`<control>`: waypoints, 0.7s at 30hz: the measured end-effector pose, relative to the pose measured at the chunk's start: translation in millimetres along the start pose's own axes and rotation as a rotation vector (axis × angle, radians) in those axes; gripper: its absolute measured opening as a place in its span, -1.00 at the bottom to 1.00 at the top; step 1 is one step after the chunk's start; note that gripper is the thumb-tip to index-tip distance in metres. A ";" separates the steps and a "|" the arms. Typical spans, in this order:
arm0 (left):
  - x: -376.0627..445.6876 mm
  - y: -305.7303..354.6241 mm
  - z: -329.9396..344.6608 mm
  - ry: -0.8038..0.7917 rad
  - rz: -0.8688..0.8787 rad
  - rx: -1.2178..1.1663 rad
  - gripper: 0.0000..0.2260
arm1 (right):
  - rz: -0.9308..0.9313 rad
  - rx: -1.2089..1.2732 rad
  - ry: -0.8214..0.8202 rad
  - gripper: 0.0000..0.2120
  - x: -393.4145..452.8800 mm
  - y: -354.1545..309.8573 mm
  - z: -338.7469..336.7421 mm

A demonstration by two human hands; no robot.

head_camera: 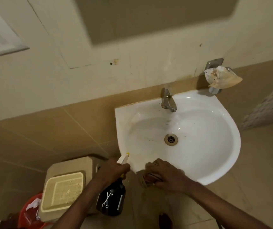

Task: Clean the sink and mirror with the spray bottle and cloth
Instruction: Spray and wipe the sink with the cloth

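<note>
Now wiping the near rim of the white sink (215,162) with a brown cloth (146,176).
Right hand (168,176) curled tight on the cloth, pressed on the rim; left hand (111,170) just left of the sink, gripping a dark spray bottle (111,198); mirror (149,19) high above the sink.

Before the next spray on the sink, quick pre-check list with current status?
1. Left hand grips spray bottle: ok.
2. Nozzle points toward the sink rim: ok.
3. Right hand holds cloth at the front rim: ok.
4. Basin soiled, dark specks near drain: not ok, needs cleaning.
5. Liquid level in the dark bottle: cannot tell.
6. Tap running: cannot tell.
</note>
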State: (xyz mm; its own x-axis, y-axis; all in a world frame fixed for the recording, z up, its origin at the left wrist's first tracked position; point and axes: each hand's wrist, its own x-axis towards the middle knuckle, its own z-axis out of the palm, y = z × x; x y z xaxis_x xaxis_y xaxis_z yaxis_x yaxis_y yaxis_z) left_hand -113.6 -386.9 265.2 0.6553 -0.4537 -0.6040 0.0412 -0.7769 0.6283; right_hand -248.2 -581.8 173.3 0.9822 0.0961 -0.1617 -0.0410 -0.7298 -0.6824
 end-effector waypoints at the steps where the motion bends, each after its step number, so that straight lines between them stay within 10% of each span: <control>1: 5.8 2.5 -5.4 0.022 -0.018 -0.004 -0.78 | 0.012 -0.002 0.015 -0.53 9.6 -1.4 2.4; 11: 50.0 31.7 -58.9 0.060 0.022 0.029 -0.80 | 0.062 0.037 0.215 -0.58 73.8 -27.5 30.1; 21: 96.3 40.2 -107.9 -0.263 0.066 0.154 -0.65 | 0.352 -0.018 0.519 -0.63 149.1 -80.3 26.1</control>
State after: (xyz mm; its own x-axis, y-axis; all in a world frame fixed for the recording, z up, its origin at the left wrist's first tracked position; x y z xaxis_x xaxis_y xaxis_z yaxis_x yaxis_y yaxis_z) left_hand 32.5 -414.8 285.2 0.4341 -0.5875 -0.6830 -0.1229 -0.7897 0.6011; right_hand -103.3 -491.2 185.5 0.8714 -0.4905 -0.0042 -0.3800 -0.6697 -0.6381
